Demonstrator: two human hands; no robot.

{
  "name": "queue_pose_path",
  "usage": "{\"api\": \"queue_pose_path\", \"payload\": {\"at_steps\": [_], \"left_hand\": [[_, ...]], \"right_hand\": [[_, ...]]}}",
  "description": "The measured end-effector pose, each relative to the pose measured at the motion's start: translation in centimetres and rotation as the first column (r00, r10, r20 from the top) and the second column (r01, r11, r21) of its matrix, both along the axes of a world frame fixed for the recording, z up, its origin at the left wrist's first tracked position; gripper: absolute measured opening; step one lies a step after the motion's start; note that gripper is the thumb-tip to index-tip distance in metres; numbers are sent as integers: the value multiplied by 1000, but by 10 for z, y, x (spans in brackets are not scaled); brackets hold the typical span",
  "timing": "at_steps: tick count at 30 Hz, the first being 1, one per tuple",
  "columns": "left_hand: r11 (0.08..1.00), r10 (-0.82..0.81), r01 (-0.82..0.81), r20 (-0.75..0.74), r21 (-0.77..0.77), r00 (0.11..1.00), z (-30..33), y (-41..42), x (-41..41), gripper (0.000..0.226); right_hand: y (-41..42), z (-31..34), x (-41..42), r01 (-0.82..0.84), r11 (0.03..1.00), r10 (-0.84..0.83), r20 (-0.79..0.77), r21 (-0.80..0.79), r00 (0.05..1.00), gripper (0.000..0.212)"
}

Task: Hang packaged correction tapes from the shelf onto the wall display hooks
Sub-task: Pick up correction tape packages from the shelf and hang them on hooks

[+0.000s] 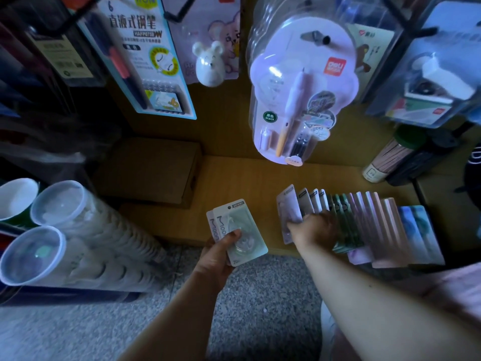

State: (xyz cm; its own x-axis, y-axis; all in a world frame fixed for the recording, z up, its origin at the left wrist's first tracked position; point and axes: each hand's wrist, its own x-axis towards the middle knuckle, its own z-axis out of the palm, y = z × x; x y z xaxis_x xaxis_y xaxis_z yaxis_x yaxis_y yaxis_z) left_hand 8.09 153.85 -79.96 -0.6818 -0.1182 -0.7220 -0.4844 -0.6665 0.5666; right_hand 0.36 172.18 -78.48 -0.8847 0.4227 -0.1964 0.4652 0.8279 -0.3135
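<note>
Low over the wooden shelf (234,178), the left hand (216,259) grips two pale green correction tape packs (239,230) stacked one on the other, thumb pressed across the clear blister on the front pack, fingers curled behind. Just to its right, the right hand (316,230) reaches into the row of packaged correction tapes (364,225) that lies fanned out along the shelf's front edge, its fingers closed around the white packs at the left end of the row; the exact pinch is blurred. Further right in that row the packs run from dark green through pink to blue, leaning and overlapping each other.

Behind the hands, a closed cardboard box (151,170) sits on the shelf toward the left. Beyond the left hand, stacks of clear-lidded paper cups (59,230) lie on their sides. Above, hanging from black display hooks (325,39), a cloud-shaped blister pack with a pen (299,100) dangles over the shelf, with a blue-edged fountain pen card (148,61) and a mouse-shaped white item on a pink card (208,63) to its left. Grey speckled floor (260,295) shows below the forearms
</note>
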Motion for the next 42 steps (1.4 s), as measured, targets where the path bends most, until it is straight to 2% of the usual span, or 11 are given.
{"api": "queue_pose_path", "payload": {"at_steps": [3, 5, 9, 12, 15, 17, 22, 30, 37, 40, 42], "left_hand": [[999, 27, -26, 17, -43, 999, 6, 0, 2, 83], [996, 32, -30, 24, -79, 999, 12, -1, 4, 87], [992, 56, -56, 2, -112, 998, 29, -1, 11, 76], [991, 34, -42, -64, -128, 997, 48, 1, 13, 82], [988, -45, 22, -154, -151, 987, 70, 2, 16, 73], [985, -97, 61, -223, -162, 970, 85, 3, 20, 63], [971, -168, 94, -345, -220, 923, 120, 1, 40, 64], [931, -166, 16, -383, -365, 909, 169, -12, 83, 54], [895, -129, -103, -474, -433, 871, 224, -25, 95, 69], [891, -161, -115, -542, -439, 825, 253, -25, 94, 52], [887, -186, -114, -573, -447, 798, 274, -24, 93, 48]], "right_hand": [[-4, 20, -1, -29, 984, 19, -59, -178, 998, 51], [-8, 35, -1, -29, 934, -6, -95, -357, 995, 41], [-13, 53, 5, -22, 718, -22, -55, -695, 998, 43], [-16, 70, 13, 1, 548, -2, 0, -836, 1000, 42], [-17, 90, 24, -7, 475, 78, 34, -880, 996, 24], [-17, 103, 32, -39, 445, 139, 26, -895, 990, 21], [-21, 136, 57, -104, 331, 245, -22, -938, 969, 8], [-39, 187, 96, -249, 297, 384, -124, -922, 915, 22], [-52, 234, 112, -363, 183, 363, -280, -914, 889, 13], [-54, 253, 113, -395, 115, 292, -349, -912, 890, 9], [-51, 268, 113, -425, 85, 254, -393, -901, 884, 6]]}}
